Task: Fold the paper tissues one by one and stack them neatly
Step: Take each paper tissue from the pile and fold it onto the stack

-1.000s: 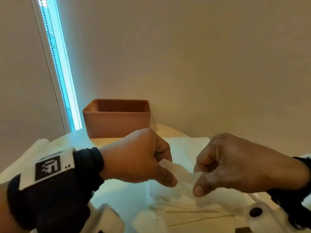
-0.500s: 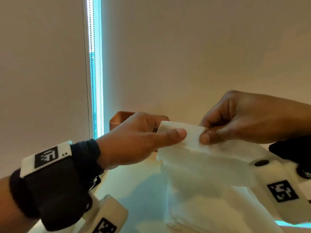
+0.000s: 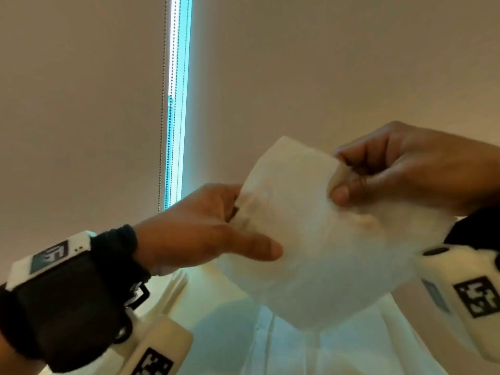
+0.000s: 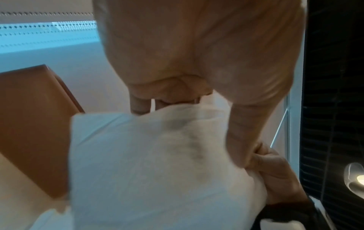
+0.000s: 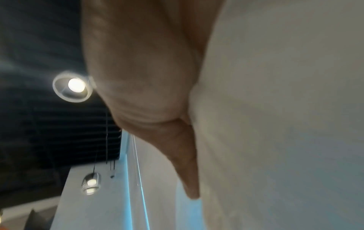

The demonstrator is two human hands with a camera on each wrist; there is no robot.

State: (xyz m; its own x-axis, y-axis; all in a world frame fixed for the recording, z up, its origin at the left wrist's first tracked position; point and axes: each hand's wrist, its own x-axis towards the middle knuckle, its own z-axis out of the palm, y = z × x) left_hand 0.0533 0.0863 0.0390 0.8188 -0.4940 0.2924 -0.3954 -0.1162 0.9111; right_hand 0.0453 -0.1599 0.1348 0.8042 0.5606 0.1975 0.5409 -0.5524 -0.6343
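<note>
Both hands hold one white paper tissue (image 3: 311, 234) up in the air, in front of a plain beige wall (image 3: 338, 63). The left hand (image 3: 194, 226) pinches the tissue's left edge: its thumb lies stretched across the near face of the sheet, and its fingers sit behind the sheet, mostly hidden in the head view. In the left wrist view those fingers show curled at the tissue's upper edge. The right hand (image 3: 400, 166) grips the upper right part of the tissue, with the thumb pressed on the near face and the other fingers curled above and behind it. The sheet hangs spread between the two hands, slightly bowed, with its top left corner standing free above the left hand and its lower part sagging in a rounded curve.

Below the tissue, more white paper tissues (image 3: 338, 353) lie spread on the table (image 3: 173, 290); the frames are too blurred to tell how they are arranged. In the left wrist view, an orange-brown box (image 4: 33, 121) stands beyond the held tissue, which covers part of it. Each wrist carries a black band and a white camera unit with a black-and-white marker. A narrow strip of bright window (image 3: 177, 104) with a bead chain runs down the wall to the left.
</note>
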